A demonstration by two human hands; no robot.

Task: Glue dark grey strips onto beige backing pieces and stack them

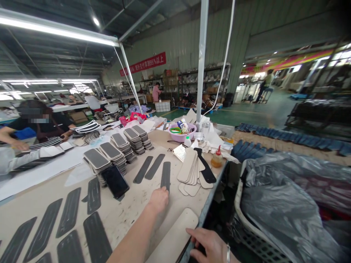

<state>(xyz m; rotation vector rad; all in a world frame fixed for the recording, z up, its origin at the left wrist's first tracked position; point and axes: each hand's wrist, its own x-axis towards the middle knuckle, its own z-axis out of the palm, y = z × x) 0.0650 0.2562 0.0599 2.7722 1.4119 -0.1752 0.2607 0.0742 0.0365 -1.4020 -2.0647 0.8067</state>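
Observation:
My left hand (159, 199) reaches forward over the table, its fingers closed on the near end of a dark grey strip with rounded corners (165, 172). Two similar grey strips (155, 166) lie just left of it. At the table's edge, my right hand (210, 244) has its fingers apart, the index fingertip at the side of a long beige panel (175, 237). A fan of beige rounded pieces (188, 167) lies beyond, partly over a black strip (205, 166). More dark, glossy strips (68, 208) are laid out at the left.
Stacks of grey-faced pieces (97, 159) stand at mid-table, with a phone (115, 181) leaning there. Farther back are a purple basin (181, 136) and a red-tipped glue bottle (216, 159). A plastic-lined crate (244, 215) stands right. A co-worker (57, 122) handles pieces at left.

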